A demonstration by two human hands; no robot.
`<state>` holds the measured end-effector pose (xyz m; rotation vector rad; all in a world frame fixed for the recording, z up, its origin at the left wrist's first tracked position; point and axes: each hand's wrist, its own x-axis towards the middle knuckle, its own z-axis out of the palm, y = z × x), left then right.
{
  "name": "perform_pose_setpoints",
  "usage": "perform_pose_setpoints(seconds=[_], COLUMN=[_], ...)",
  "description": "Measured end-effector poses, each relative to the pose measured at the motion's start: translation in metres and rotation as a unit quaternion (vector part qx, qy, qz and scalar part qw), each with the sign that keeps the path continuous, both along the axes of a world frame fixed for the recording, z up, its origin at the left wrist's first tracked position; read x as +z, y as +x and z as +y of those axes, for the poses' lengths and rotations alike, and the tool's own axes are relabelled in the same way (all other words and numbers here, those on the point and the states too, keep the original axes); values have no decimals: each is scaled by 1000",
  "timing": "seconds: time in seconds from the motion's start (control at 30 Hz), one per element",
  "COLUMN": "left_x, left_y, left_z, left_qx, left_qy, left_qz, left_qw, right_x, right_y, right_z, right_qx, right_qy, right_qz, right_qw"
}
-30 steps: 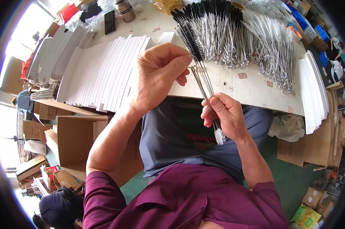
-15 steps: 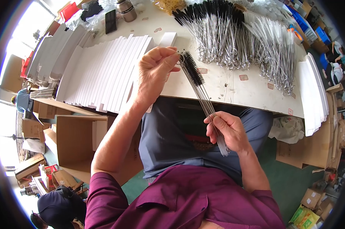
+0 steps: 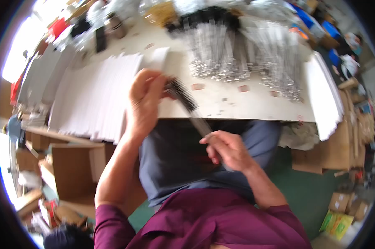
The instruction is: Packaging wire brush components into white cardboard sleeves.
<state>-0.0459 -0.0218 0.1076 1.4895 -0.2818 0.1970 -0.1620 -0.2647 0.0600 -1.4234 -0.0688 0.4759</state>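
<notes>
Two bare hands work in the head view at a slender bundle of brushes (image 3: 182, 95), which slants across the front edge of the pale table (image 3: 224, 104), bristles over the tabletop, stems down over the lap. The right hand (image 3: 229, 150) is clamped around the wire stems; the left hand (image 3: 147, 96) has thumb and fingers drawn together beside the black bristles, and blur hides whether they grip anything. A strip of tabletop lies between that front edge and the heap of black-bristled brushes (image 3: 218, 52), giving room around the bundle. White boxes (image 3: 96, 93) bound this space on the left, white strips (image 3: 323, 97) on the right, overhanging the edge. Reddish patches (image 3: 243, 89) dot the table, their markings too blurred to read; so is the print on a yellow-green packet (image 3: 336, 224) at lower right.
</notes>
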Motion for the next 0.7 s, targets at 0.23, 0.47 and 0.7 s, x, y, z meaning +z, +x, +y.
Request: perform_pose_setpoints(seconds=[0.23,0.47,0.7], left_x=[5,1,7], left_y=[-8,-7,-16], left_z=[-4,-14,-18], left_qx=[54,39,131], left_qy=[18,26,227], left_qz=[27,-12,-171], left_qw=[998,999,950], right_x=[-7,-4,-12], right_y=[2,-1,2], right_z=[13,14,9], right_qx=[-43,-114,-127], right_qy=[-81,-97,-130], right_qz=[-176,-292,-316], right_qw=[980,945,931])
